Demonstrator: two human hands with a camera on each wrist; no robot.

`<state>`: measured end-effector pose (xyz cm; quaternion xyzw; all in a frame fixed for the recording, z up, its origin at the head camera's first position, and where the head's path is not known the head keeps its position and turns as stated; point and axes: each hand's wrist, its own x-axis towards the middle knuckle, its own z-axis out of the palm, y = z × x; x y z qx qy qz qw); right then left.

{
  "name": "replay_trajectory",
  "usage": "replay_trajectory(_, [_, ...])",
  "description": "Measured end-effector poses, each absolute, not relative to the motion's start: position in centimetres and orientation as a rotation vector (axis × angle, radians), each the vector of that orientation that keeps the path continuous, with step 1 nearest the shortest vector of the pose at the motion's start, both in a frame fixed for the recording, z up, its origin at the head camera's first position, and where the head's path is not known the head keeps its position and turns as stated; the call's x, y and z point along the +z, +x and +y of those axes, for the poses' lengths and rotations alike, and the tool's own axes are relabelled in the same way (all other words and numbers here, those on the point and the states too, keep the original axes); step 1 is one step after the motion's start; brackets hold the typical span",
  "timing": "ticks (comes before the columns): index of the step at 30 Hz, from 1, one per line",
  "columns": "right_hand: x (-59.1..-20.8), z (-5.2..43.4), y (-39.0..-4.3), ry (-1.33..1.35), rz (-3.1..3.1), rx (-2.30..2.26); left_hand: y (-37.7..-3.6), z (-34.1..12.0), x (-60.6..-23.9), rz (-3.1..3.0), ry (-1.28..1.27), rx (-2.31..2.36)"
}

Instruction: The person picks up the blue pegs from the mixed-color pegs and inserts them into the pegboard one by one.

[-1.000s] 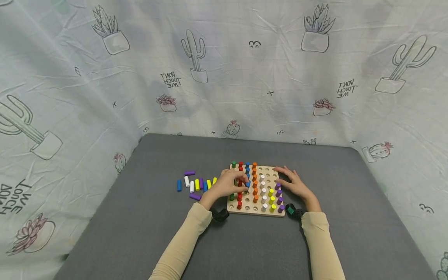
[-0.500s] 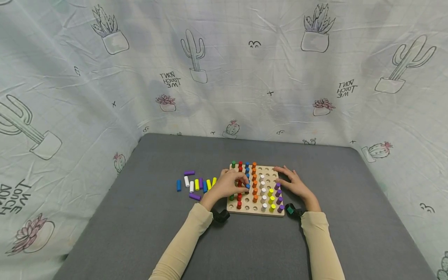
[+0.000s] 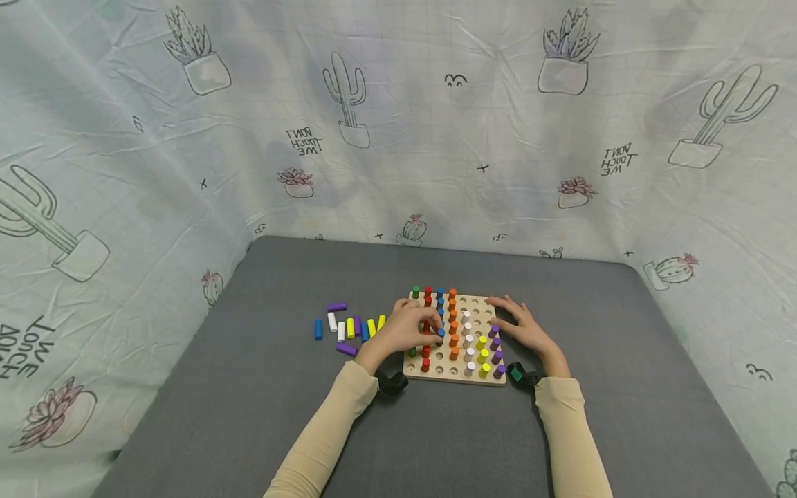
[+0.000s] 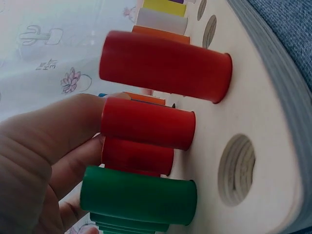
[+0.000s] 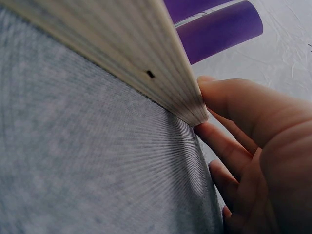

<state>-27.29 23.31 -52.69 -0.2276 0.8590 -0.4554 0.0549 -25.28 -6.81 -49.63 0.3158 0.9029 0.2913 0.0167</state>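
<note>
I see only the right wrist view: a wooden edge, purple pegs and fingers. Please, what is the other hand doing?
Observer: The left hand is over the pegboard, pinching a blue peg.
Operator: Are there pegs outside the board?
Observer: Yes, loose pegs lie on the grey table, left of the board.
Operator: Which pegs are near the left fingers?
Observer: The left wrist view shows red pegs and a green peg standing in holes.
</note>
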Motion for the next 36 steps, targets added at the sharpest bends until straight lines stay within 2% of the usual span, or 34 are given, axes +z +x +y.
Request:
replay_trajectory(7, [-53.80,23.92,-27.83,-0.707,2.600,-1.389,-25.33,-6.96,-49.80,2.758,1.010,0.940])
replay_trajectory(36, [-53.66,23.82,-27.69,-0.705,2.604,-1.381,-25.46,-7.28,-49.66,2.724,1.034,0.980])
